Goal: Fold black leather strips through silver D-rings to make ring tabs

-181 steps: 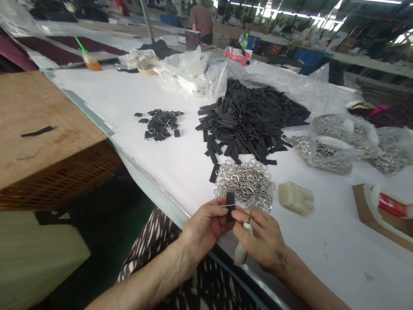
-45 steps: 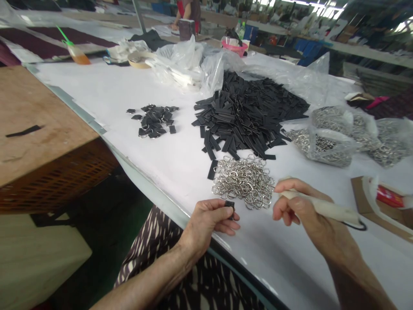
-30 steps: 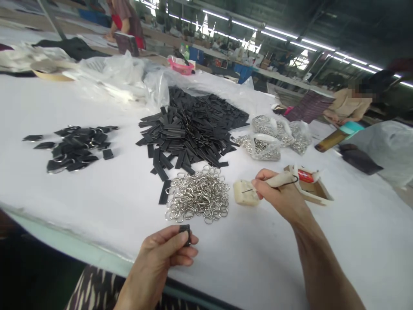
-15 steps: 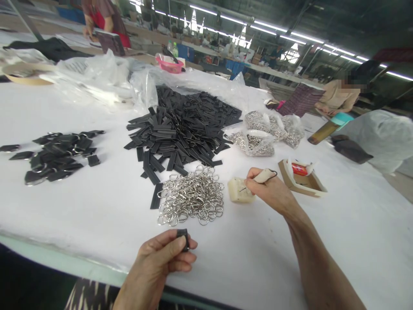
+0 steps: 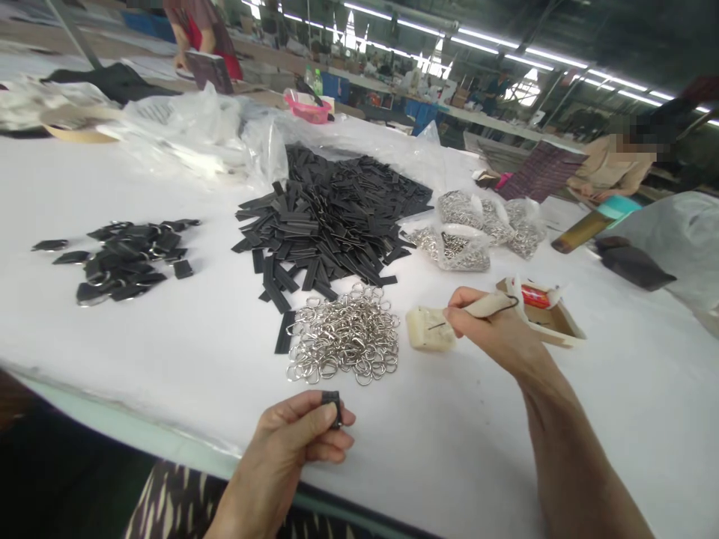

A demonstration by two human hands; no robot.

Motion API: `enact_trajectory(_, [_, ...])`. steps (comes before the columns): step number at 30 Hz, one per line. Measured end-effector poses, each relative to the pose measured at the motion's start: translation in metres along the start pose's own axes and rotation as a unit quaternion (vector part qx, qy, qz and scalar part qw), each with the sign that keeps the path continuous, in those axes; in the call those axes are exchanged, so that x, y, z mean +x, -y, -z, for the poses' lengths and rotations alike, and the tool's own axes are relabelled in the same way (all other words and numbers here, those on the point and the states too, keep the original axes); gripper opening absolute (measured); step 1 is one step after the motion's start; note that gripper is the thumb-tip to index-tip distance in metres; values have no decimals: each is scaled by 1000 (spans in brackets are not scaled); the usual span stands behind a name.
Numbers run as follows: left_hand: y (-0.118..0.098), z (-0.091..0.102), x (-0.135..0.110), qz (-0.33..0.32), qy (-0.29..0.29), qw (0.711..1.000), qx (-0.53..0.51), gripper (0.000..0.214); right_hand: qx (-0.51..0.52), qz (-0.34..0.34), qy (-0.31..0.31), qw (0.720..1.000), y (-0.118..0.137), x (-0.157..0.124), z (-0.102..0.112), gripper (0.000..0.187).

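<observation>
My left hand [image 5: 303, 430] pinches a small folded piece of black strap [image 5: 332, 408] between thumb and fingers, just in front of a heap of silver D-rings [image 5: 348, 337]. In my right hand [image 5: 494, 329] is a thin-tipped tool with a pale handle [image 5: 483, 305]. Its dark tip lies over a cream-coloured block-like container [image 5: 430, 338], whose contents I cannot make out. Behind the rings spreads a large pile of flat black strips [image 5: 331, 217]. One black strip [image 5: 284, 333] lies beside the rings. Off to the left sits a group of folded black tabs with metal rings [image 5: 126, 258].
Clear bags of metal rings [image 5: 463, 251] stand behind the cream container. To the right are an open cardboard box [image 5: 553, 329], a bottle with a turquoise lid [image 5: 589, 224] and a plastic bag [image 5: 679, 232]. Plastic sheeting [image 5: 185, 135] covers the back left. Other people work farther off.
The whole view has shifted slightly, with things now farther right in it. My right hand has drawn back a little from the cream container, showing more of the tool's tip. The left hand keeps its hold.
</observation>
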State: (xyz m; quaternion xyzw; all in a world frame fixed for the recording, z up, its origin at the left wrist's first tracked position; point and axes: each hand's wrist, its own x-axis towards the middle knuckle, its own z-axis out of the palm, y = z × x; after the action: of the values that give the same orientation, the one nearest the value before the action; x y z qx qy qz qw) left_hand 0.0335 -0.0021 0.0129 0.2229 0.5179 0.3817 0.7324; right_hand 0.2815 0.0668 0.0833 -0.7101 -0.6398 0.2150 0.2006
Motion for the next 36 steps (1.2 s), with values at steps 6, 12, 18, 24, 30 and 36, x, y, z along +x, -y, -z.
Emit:
enact_trajectory(6, [6, -1, -5, -39, 41, 998, -4, 14, 211, 18, 108, 971, 13, -20, -9, 17])
enact_trajectory(12, [8, -5, -9, -58, 41, 997, 9, 13, 318, 52, 189, 927, 31, -34, -40, 13])
enact_trajectory(18, [5, -6, -11, -62, 59, 996, 11, 12, 275, 70, 209, 936, 37, -35, -44, 16])
enact_trajectory(24, [6, -6, -12, -65, 69, 996, 9, 11, 267, 83, 213, 936, 37, -34, -46, 17])
enact_trajectory(30, [4, -8, -14, -63, 75, 995, 27, 12, 264, 88, 221, 935, 37, -34, -48, 17])
enact_trajectory(36, [4, -8, -15, -54, 77, 995, 33, 11, 258, 93, 231, 934, 38, -35, -49, 16])
